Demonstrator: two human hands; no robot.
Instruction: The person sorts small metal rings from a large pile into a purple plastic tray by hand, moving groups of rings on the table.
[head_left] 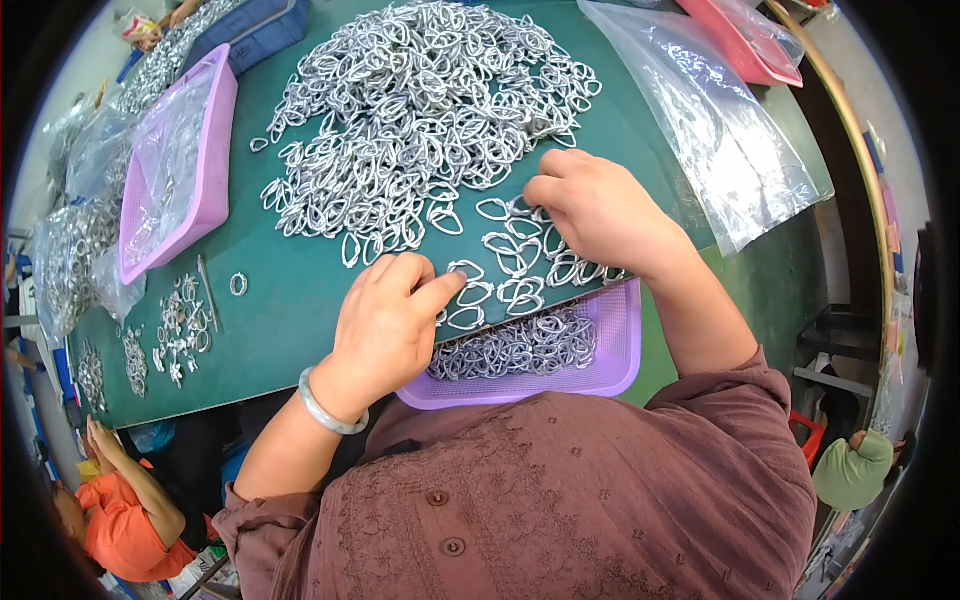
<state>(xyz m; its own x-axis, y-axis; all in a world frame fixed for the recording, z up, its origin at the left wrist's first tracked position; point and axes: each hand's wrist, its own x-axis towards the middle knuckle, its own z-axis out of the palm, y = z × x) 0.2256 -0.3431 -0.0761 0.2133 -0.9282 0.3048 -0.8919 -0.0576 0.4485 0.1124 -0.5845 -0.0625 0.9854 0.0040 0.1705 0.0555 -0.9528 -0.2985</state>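
A big heap of silver oval metal rings (420,100) covers the far middle of the green table. Smaller clusters of the same rings (518,255) lie between my hands, close to the near edge. My left hand (385,315), a pale bangle on its wrist, has its fingers curled, and the index fingertip meets a silver oval ring (467,270). My right hand (600,210) is bent over the right side of the loose rings, its fingers drawn together. What its fingertips hold, if anything, is hidden. Below the table edge, a purple basket (625,350) holds many more rings.
At the left stands a purple tray (222,135) with clear plastic in it, and a blue crate (270,35) is behind. Small metal parts (182,325) lie front left. A clear plastic bag (730,140) and a pink tray (735,45) are at the right. A person in orange (130,530) sits lower left.
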